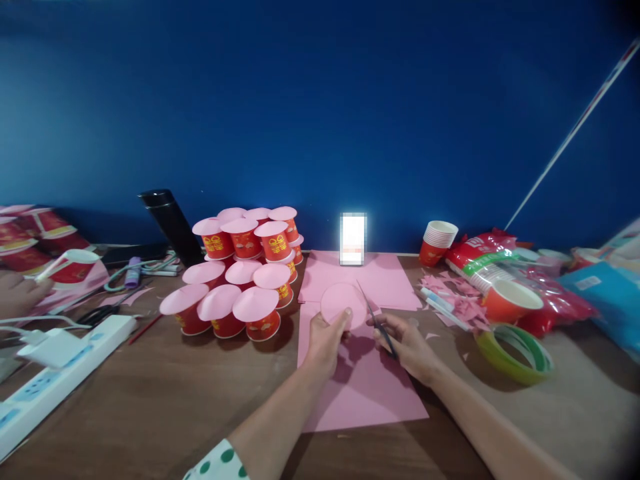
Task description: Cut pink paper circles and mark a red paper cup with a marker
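Note:
My left hand [326,339] pinches a round pink paper disc [343,303] by its lower edge, holding it up above a pink paper sheet [361,387] on the wooden table. My right hand [406,341] is closed on a pair of scissors [376,317], whose blades point up and left beside the disc's right edge. Left of my hands stands a stacked group of red paper cups [239,277], each capped with a pink disc.
More pink sheets [385,277] and a bright phone [353,239] lie behind. Right: a cup stack [437,241], pink scraps [463,303], a loose red cup [510,300], green tape roll [515,343], bagged cups. Left: power strip [55,373], black flask [173,223], another person's hand [17,293].

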{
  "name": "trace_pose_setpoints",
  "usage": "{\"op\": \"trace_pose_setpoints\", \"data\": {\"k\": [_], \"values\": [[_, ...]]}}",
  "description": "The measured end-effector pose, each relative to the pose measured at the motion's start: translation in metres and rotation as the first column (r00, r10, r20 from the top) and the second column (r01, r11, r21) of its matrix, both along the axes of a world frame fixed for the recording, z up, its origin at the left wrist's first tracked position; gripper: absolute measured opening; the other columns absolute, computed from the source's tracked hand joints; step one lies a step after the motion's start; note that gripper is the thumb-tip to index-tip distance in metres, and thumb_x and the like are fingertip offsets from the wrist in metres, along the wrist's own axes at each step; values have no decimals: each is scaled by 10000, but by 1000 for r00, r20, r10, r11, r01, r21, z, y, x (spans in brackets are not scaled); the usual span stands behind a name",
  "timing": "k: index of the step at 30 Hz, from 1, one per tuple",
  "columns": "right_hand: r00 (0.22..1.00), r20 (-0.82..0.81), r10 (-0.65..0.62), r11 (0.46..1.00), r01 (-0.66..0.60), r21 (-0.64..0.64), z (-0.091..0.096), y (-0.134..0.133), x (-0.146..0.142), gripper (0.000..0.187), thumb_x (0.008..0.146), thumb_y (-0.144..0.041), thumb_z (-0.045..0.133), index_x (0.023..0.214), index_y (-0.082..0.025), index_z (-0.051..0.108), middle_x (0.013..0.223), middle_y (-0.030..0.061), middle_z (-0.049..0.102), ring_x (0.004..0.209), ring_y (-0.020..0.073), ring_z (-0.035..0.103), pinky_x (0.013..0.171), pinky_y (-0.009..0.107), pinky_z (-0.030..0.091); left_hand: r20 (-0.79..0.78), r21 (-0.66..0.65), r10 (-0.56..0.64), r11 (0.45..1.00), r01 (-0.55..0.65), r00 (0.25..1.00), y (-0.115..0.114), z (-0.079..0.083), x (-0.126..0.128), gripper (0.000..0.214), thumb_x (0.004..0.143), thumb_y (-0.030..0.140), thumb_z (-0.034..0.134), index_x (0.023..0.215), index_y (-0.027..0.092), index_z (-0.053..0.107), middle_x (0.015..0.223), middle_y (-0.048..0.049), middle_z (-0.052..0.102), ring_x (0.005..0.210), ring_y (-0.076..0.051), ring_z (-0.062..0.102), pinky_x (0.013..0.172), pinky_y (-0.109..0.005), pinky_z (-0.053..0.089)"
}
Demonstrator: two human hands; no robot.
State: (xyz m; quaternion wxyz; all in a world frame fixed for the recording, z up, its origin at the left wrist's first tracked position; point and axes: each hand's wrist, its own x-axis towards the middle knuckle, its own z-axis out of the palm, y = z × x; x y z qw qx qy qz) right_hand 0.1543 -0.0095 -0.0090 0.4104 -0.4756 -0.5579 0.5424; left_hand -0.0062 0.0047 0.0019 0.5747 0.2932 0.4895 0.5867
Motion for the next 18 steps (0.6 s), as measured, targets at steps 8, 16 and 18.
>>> {"op": "trace_pose_setpoints", "data": {"k": [8, 16, 18], "values": [[1000, 9, -6, 1000, 6, 8, 2, 0, 0, 427, 717, -518, 719, 954, -184, 598, 563, -65, 473, 491, 83, 420, 468, 207, 336, 23, -22, 5, 1000, -4, 1000, -2, 4, 0, 397, 534, 397, 810, 739, 98, 648, 515, 2, 576, 401, -68, 446, 403, -205, 362], [1000, 12, -8, 1000, 8, 26, -4, 1, 2, 408, 748, -501, 701, 982, -182, 603, 572, -61, 472, 502, 82, 419, 470, 207, 325, 41, -32, -15, 999, 17, 999, -2, 3, -1, 391, 551, 389, 803, 764, 99, 649, 540, 3, 578, 422, -66, 454, 414, -197, 366], [1000, 8, -6, 1000, 6, 26, -4, 1, 2, 400, 757, -492, 698, 987, -181, 598, 578, -58, 481, 507, 83, 428, 474, 209, 331, 41, -35, -20, 999, 21, 999, -2, 2, -1, 385, 554, 386, 803, 756, 98, 648, 534, 5, 573, 422, -65, 451, 417, -197, 368]]}}
